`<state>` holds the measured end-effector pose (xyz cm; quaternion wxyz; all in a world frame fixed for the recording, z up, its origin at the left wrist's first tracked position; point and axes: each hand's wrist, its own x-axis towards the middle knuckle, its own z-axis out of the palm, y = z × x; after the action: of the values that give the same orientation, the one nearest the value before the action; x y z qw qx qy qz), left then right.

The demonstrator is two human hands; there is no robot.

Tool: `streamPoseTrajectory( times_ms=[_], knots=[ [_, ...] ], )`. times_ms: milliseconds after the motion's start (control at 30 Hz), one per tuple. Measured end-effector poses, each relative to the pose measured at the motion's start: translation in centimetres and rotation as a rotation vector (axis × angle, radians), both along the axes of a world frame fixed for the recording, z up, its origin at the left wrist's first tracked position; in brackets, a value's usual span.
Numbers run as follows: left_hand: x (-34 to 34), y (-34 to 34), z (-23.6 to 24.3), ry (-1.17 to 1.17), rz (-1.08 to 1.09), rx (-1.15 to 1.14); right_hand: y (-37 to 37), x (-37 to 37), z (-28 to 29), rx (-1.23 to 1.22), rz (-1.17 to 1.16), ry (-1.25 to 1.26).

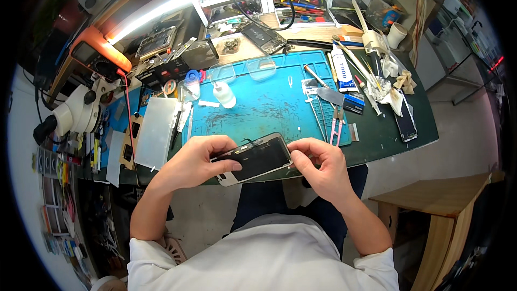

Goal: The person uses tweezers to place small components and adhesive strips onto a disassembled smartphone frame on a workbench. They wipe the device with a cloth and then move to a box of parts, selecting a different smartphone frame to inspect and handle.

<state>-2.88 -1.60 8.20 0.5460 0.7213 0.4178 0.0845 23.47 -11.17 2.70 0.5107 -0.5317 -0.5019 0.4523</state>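
Observation:
Between my two hands, a black phone screen panel [261, 160] is held tilted above the front edge of the bench. Its back faces up, with a pale strip along the near side and a dark flex cable at the far edge. My left hand [207, 159] grips the left end, thumb on top. At the right end, my right hand [318, 164] pinches the edge between thumb and fingers. Beyond the panel lies a blue repair mat [258, 113] with a clear-white dispenser bottle [224, 95] on it.
Pink-handled pliers [336, 126], a white glue tube [343, 70] and several tools lie at the right. A phone [406, 124] rests near the right edge. An orange multimeter [97, 54] and white microscope [75, 110] stand at the left. A wooden cabinet [436, 196] is at lower right.

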Motion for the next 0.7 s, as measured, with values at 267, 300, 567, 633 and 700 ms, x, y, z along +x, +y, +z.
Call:
streamPoseTrajectory(
  times_ms=[267,300,567,633,700],
  knots=[
    [0.5,-0.5,0.2,0.007,-0.014,0.054,0.0,0.0,0.3,-0.092,0.005,-0.040],
    [0.6,-0.5,0.2,0.007,-0.014,0.057,-0.1,0.1,0.3,-0.076,-0.003,-0.032],
    [0.7,-0.5,0.1,0.039,-0.034,0.051,-1.0,0.6,0.2,-0.042,-0.001,0.040],
    [0.9,-0.7,0.1,0.045,-0.052,0.096,-0.8,0.7,0.5,-0.106,0.025,0.023],
    [1.0,-0.7,0.2,0.050,-0.058,0.116,-0.9,0.7,0.5,-0.124,0.039,-0.002]
  ],
)
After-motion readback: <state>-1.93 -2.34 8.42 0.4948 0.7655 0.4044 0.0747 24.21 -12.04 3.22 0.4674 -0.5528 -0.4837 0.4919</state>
